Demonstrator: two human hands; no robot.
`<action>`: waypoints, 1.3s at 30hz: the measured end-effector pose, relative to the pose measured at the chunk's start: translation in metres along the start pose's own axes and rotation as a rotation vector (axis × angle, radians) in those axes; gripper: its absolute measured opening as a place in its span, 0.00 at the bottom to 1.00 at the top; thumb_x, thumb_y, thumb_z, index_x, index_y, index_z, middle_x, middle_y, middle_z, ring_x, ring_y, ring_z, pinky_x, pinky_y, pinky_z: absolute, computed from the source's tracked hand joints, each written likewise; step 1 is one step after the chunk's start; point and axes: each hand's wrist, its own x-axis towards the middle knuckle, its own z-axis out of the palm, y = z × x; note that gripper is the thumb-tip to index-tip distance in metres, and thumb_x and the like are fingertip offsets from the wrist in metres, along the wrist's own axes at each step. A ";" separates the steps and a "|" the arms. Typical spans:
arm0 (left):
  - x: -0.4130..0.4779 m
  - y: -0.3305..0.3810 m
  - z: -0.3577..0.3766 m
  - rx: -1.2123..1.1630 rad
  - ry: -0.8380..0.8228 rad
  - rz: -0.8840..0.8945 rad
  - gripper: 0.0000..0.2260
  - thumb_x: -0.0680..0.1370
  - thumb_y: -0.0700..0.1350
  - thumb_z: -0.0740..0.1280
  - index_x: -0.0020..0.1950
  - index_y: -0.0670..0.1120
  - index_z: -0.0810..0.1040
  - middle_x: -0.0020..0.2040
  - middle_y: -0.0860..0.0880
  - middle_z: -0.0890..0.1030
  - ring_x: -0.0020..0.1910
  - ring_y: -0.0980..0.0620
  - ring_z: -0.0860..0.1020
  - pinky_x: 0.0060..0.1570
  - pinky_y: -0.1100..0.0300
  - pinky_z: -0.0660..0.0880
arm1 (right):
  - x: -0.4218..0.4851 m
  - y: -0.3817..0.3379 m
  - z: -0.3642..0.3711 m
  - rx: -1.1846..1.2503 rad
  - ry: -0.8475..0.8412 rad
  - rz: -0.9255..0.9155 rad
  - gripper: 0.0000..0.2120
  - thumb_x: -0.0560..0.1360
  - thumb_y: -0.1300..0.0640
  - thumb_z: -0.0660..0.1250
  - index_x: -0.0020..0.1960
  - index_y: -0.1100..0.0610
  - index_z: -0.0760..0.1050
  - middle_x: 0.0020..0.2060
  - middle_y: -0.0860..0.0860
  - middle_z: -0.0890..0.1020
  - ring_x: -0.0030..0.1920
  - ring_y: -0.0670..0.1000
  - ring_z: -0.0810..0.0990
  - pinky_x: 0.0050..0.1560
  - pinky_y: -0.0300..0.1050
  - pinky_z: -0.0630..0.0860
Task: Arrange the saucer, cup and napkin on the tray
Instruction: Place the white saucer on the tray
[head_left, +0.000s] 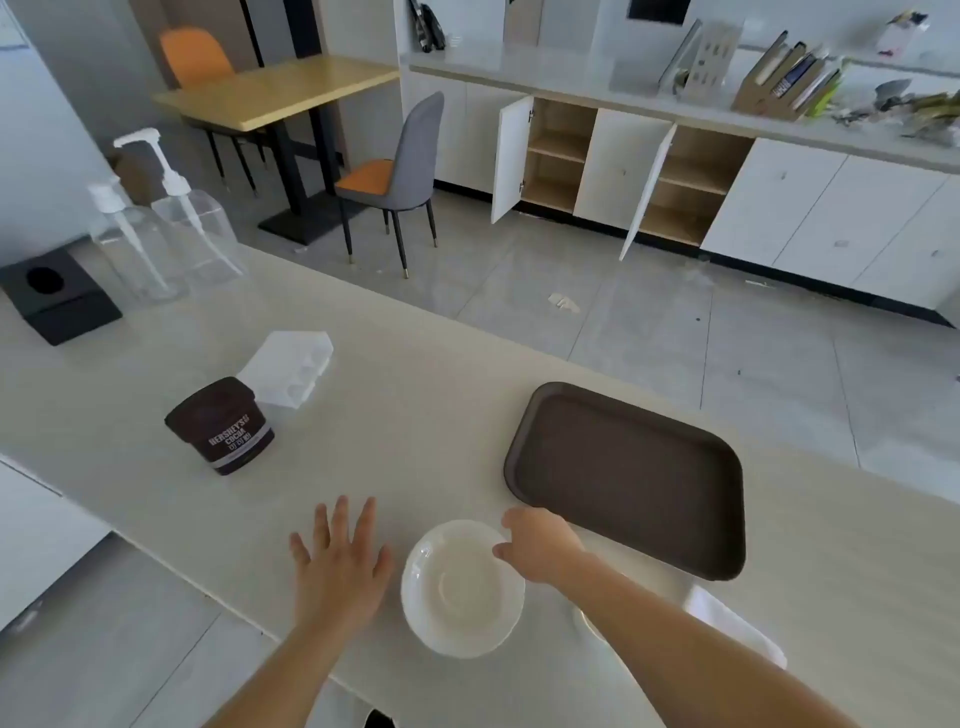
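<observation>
A white saucer (460, 590) lies on the pale counter near its front edge. My right hand (540, 548) grips the saucer's right rim with curled fingers. My left hand (340, 561) rests flat on the counter just left of the saucer, fingers spread, holding nothing. A dark brown tray (631, 475) with nothing on it sits to the right, behind my right hand. A white folded napkin (732, 626) lies near the front edge, right of my forearm. A small white rim (589, 623), perhaps the cup, peeks out from under my right forearm.
A brown cocoa tub (223, 426) and a white moulded plastic tray (288, 371) stand at the left middle of the counter. Two clear pump bottles (156, 234) and a black box (54, 299) stand at the far left. Beyond the counter are chairs and cabinets.
</observation>
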 end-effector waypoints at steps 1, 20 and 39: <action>0.002 -0.003 0.000 -0.016 -0.026 -0.031 0.30 0.78 0.61 0.44 0.80 0.56 0.45 0.81 0.45 0.52 0.79 0.40 0.47 0.74 0.35 0.51 | 0.002 -0.002 0.001 -0.007 -0.007 0.007 0.20 0.77 0.46 0.66 0.63 0.57 0.75 0.59 0.55 0.80 0.58 0.59 0.78 0.56 0.52 0.77; 0.042 0.039 0.019 -0.142 -0.021 -0.113 0.29 0.78 0.62 0.51 0.79 0.59 0.50 0.81 0.42 0.50 0.79 0.39 0.44 0.71 0.29 0.42 | 0.017 0.024 -0.018 0.209 0.108 0.101 0.04 0.73 0.57 0.67 0.46 0.55 0.81 0.39 0.51 0.83 0.42 0.54 0.80 0.42 0.45 0.74; 0.053 0.057 0.025 -0.057 0.018 -0.139 0.30 0.75 0.64 0.50 0.77 0.59 0.58 0.79 0.42 0.58 0.79 0.38 0.50 0.70 0.28 0.44 | 0.067 0.113 -0.075 0.627 0.299 0.417 0.08 0.76 0.62 0.67 0.41 0.53 0.81 0.36 0.52 0.86 0.28 0.53 0.85 0.44 0.57 0.85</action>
